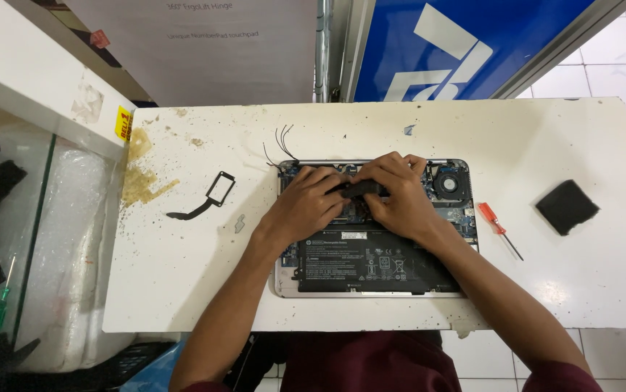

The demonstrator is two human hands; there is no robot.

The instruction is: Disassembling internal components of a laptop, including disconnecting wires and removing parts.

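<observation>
At the far left of the frame a green-handled screwdriver (0, 305) lies beyond the edge of the white, stained worktop (581, 145). On the worktop, left of centre, sits a flat black ribbon cable with a rectangular frame end (211, 194). In the middle lies an opened silver laptop with its base cover off (291, 279), a wide black battery (371, 265) filling its lower half. The left hand (306, 203) and the right hand (398, 194) meet over the laptop's upper middle, both grips closed around a small black component (362, 189) held just above the board. A round black fan (449, 183) sits at the laptop's upper right. Right of it lie a red-handled screwdriver (496, 226) and a dark square foam pad (566, 206).
</observation>
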